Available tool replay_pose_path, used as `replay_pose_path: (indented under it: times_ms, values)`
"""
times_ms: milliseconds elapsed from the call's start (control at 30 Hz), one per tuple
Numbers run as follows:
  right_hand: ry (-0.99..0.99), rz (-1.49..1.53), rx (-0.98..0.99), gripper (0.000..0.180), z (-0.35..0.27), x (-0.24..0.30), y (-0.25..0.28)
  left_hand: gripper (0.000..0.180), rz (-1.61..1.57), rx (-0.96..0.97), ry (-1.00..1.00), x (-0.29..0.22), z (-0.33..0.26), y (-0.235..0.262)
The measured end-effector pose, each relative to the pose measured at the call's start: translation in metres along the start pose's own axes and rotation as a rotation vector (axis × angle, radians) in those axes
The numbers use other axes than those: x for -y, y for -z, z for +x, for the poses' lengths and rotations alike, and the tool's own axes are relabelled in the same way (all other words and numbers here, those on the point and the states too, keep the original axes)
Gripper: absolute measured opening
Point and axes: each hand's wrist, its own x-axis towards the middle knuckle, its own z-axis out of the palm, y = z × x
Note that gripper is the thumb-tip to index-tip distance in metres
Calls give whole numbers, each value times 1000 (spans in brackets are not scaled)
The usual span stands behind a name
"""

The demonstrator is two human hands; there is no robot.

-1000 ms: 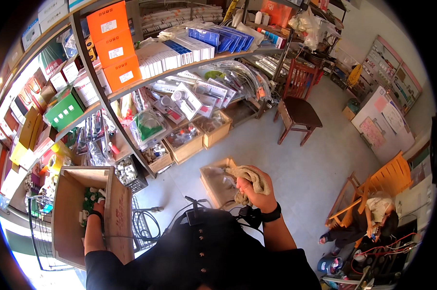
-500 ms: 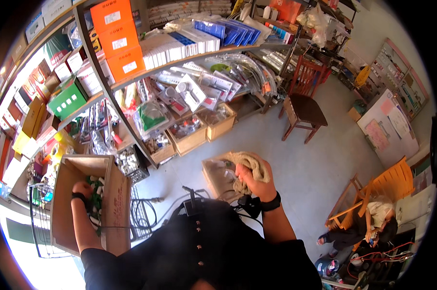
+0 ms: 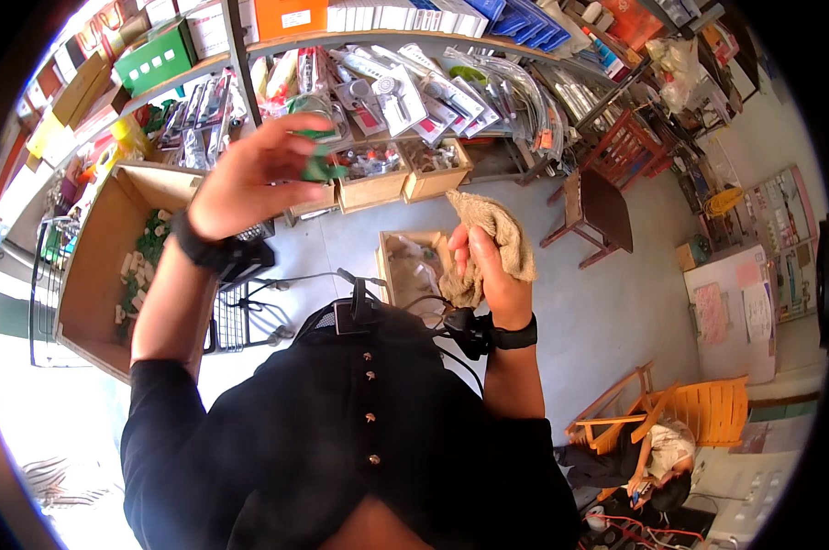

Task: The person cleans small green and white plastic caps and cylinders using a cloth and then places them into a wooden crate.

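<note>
My left hand [image 3: 254,179] is raised in front of the shelves, blurred by motion, with its fingertips and thumb around a small green piece [image 3: 323,167]. The piece is too smeared for me to tell its kind. In my right hand [image 3: 492,270] is a bunched tan cloth [image 3: 511,238], which hangs below the fingers too. On the left, below my left hand, a deep wooden box [image 3: 89,316] holds many small green and white pieces [image 3: 132,284]. Between my hands and lower down, a shallow wooden box [image 3: 387,266] contains clear plastic bags.
Shelves ahead carry packaged shower heads [image 3: 392,96], white boxes and a green box [image 3: 155,62]. Wooden bins [image 3: 373,188] sit beneath. A dark wooden chair [image 3: 598,211] stands at right. A person [image 3: 662,454] sits near an orange chair [image 3: 708,412]. Black cables [image 3: 318,275] run by my waist.
My left hand has come up out of the deep wooden box and moved right, now with a small green piece. The right hand still holds the cloth, which is spread differently. My view has shifted.
</note>
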Motion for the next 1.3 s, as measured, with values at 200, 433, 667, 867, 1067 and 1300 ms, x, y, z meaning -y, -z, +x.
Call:
replay_pose_path:
  times_ms: [200, 433, 667, 867, 1067, 1300]
  values:
    - [204, -257, -37, 24, -7, 7, -9, 46, -231, 74, -78, 17, 24, -72]
    - [571, -810, 28, 45, -6, 5, -4, 43, 5, 75, -119, 10, 21, -110]
    - [520, -830, 121, 50, -16, 7, 8, 40, 25, 109, -98, 17, 20, -114]
    - [521, -1037, 88, 45, -18, 9, 25, 42, -203, 66, 35, 24, 20, -109]
    - [624, -901, 53, 40, -9, 9, 16, 43, -122, 60, -5, 25, 18, -110]
    - [609, -956, 117, 42, -10, 0, 12, 43, -164, 56, 33, 27, 11, -102]
